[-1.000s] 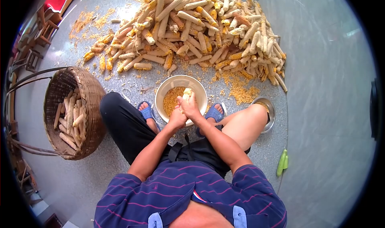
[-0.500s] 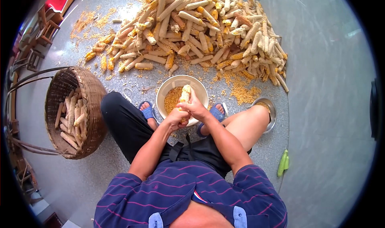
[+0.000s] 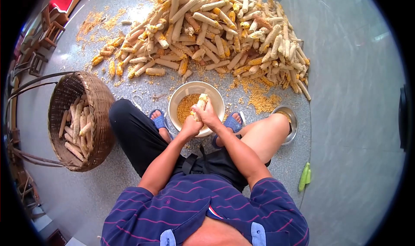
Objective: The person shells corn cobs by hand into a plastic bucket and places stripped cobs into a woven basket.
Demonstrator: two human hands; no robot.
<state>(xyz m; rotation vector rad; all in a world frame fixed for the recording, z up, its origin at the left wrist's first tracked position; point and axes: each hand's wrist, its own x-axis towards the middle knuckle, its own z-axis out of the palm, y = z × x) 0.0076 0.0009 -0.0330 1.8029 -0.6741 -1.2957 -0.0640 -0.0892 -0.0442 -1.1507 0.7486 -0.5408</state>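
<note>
A pale corn cob (image 3: 202, 101) with some yellow on it points up and away between my hands. My left hand (image 3: 190, 126) is closed round its near end. My right hand (image 3: 208, 115) wraps its side, close against the left. Both are over the near part of a white bucket (image 3: 174, 99), which has loose yellow kernels (image 3: 186, 107) inside. The near end of the cob is hidden by my fingers.
Beyond the bucket lies a large heap of cobs (image 3: 207, 34), with kernels (image 3: 261, 99) scattered on the floor. A woven basket (image 3: 101, 116) holding cobs stands at left. A metal bowl (image 3: 294, 120) sits beside my right knee, and green pods (image 3: 304, 176) lie farther right.
Both hands shift slightly over the bucket, and the cob's tilt changes a little between them. The cob stays held throughout. Bucket, basket and heap look the same.
</note>
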